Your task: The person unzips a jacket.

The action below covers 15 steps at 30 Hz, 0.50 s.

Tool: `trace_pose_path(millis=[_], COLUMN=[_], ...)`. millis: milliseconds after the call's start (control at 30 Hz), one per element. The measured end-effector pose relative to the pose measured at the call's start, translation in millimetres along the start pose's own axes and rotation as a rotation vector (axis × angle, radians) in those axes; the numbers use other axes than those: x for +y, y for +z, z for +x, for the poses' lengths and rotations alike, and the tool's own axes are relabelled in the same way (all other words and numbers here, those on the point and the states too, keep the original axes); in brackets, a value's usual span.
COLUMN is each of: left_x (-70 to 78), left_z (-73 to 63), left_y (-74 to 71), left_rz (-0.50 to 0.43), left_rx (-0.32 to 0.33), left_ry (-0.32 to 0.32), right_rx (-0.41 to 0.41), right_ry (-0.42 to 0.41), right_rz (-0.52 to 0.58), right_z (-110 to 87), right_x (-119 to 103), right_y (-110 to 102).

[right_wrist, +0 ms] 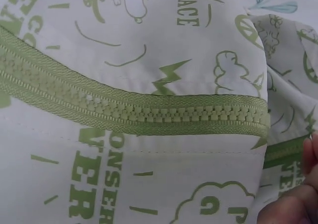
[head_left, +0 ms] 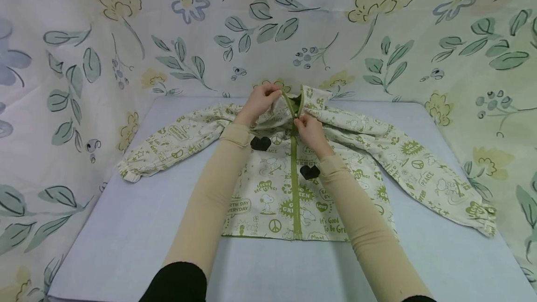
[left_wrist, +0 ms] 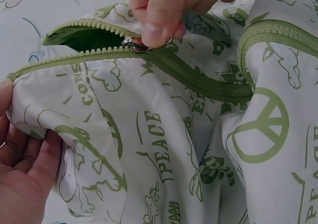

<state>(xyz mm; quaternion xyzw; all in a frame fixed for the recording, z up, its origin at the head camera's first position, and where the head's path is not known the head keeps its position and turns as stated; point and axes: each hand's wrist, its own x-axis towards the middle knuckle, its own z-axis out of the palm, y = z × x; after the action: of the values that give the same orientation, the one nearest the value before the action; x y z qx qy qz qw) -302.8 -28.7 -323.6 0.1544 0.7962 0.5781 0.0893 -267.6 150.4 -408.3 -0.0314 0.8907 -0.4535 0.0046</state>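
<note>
A white jacket (head_left: pixel 268 204) with green print lies front up, its sleeves spread to both sides. My left hand (head_left: pixel 260 102) holds the left collar edge at its top corner, thumb on the fabric in the left wrist view. With thumb and fingers, my right hand (head_left: pixel 311 134) pinches the pull at the zipper slider (left_wrist: pixel 133 44), just below the collar. Above the slider the green teeth are parted and the collar gapes, showing a green lining (left_wrist: pixel 89 37). Below it the closed zipper (right_wrist: pixel 164 115) runs down the front, bunched into folds near the chest.
The jacket lies on a pale table (head_left: pixel 138 236), with its collar close to the back edge. A floral cloth (head_left: pixel 268 27) hangs behind and at both sides. Two black heart shapes (head_left: pixel 261 143) show near my wrists.
</note>
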Motion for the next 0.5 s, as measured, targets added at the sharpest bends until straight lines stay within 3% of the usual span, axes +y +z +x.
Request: trace_pose_path(millis=[67, 233, 500], left_x=[1.7, -20.6, -29.0], left_z=[-0.5, 15.0, 17.3], left_y=[-0.8, -0.9, -0.6], left_rz=[-0.016, -0.037, -0.05], left_rx=[-0.01, 0.003, 0.026], left_ry=[-0.013, 0.018, 0.09], right_rx=[0.002, 0.019, 0.028], right_ry=[0.004, 0.008, 0.006], right_rz=[-0.01, -0.041, -0.063], right_z=[-0.5, -1.3, -1.5], right_x=[1.7, 5.0, 10.8], right_y=[0.8, 3.6, 7.1])
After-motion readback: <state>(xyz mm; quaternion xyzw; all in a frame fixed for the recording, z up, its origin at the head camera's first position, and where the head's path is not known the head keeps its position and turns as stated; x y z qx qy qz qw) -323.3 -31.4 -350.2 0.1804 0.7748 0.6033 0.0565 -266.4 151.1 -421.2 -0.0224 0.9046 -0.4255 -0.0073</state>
